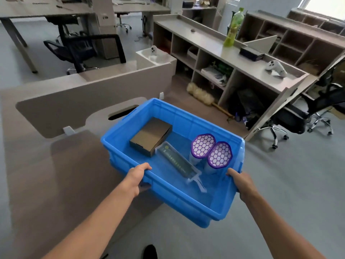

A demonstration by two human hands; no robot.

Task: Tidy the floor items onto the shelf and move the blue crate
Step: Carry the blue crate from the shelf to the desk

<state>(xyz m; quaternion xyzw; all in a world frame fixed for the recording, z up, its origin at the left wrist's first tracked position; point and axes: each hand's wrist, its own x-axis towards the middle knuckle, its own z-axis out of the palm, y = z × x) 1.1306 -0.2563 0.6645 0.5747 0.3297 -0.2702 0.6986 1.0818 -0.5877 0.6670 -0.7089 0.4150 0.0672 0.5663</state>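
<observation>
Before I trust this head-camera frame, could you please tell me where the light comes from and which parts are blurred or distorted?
Head view: daylight enters from the blown-out window at top right. The wide lens bows the long beige shelf unit and the desks toward the edges. The blue plastic crate and both hands, left hand and right hand, look fairly sharp, while the distant background is soft.

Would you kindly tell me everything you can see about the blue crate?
The blue crate is a rectangular open-topped bin of what looks like moulded plastic, with a thick rim and ribbed walls. It is held above the floor, slightly tilted. The left hand and right hand grip its near rim. Inside lie a brown box, a long device in clear packaging and two purple-topped filters.
</observation>
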